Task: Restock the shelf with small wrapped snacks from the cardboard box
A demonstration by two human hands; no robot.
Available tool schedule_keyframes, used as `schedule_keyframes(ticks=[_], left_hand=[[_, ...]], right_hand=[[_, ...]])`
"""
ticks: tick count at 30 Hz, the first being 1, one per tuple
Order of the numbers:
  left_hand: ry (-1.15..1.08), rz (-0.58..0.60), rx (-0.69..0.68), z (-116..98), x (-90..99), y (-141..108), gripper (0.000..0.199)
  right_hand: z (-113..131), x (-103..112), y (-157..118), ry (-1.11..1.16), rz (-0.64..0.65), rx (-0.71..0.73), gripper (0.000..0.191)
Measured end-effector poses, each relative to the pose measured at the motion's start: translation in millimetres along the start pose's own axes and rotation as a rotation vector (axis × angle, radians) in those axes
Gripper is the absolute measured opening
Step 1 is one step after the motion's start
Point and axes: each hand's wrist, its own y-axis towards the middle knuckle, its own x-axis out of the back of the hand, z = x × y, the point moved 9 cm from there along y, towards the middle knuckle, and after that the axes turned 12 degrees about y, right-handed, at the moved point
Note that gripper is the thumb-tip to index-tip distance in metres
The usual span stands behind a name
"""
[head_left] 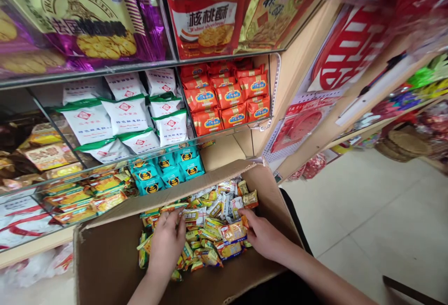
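An open cardboard box (108,253) holds a heap of small wrapped snacks (210,235), yellow, green and silver. Over the left part of the heap is my left hand (168,239), its fingers bent down and close together at a silver and yellow packet; whether it grips that packet cannot be made out. At the heap's right side my right hand (262,232) has its fingers curled at the edge of an orange and white packet (234,231), with thumb and fingertips partly hidden.
Behind the box stand shelves with clear fronts, holding white-green packets (129,109), red packets (231,95), teal packets (168,169) and large biscuit bags (206,15). A wooden shelf side (301,53) rises at right, beside a tiled floor (367,216).
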Motion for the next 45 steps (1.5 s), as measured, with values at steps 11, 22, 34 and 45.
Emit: schedule_keyframes(ticks=[11, 22, 34, 45], left_hand=[[0.185, -0.048, -0.127, 11, 12.3, 30, 0.026], [-0.529, 0.167, -0.125, -46, 38.1, -27, 0.043], [-0.909, -0.086, 0.468, -22, 16.5, -61, 0.031], [-0.804, -0.14, 0.44, -22, 26.1, -59, 0.032]], right_hand=[[5, 1, -14, -0.19, -0.06, 0.048, 0.049], [106, 3, -2, 0.286, -0.124, 0.469, 0.029], [65, -37, 6, 1.218, -0.161, -0.005, 0.036], [74, -21, 1, 1.004, -0.231, 0.158, 0.042]])
